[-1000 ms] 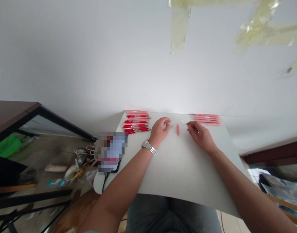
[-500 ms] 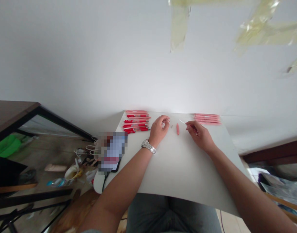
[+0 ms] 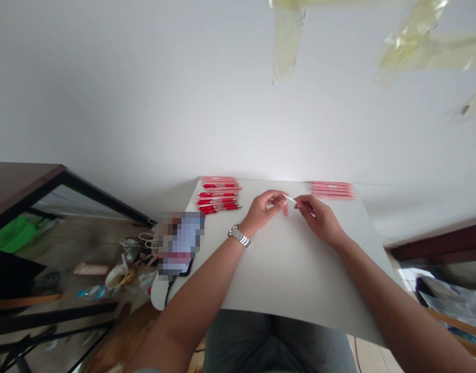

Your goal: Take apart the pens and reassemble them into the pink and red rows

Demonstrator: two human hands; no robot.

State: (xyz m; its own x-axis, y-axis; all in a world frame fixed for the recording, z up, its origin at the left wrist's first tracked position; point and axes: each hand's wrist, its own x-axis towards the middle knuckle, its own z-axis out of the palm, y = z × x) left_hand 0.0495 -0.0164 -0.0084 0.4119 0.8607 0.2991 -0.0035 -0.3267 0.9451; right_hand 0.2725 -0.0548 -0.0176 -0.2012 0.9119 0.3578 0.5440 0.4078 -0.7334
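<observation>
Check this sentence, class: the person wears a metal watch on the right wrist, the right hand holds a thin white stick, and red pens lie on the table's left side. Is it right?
Not quite: the head view shows the metal watch on the left wrist. The right hand with its thin white stick and the red pens are described correctly.

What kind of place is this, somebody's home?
Perhaps a room at home, though I can't be sure: a small white table with red pens stands against a plain wall with tape on it, and loose items litter the floor.
</observation>
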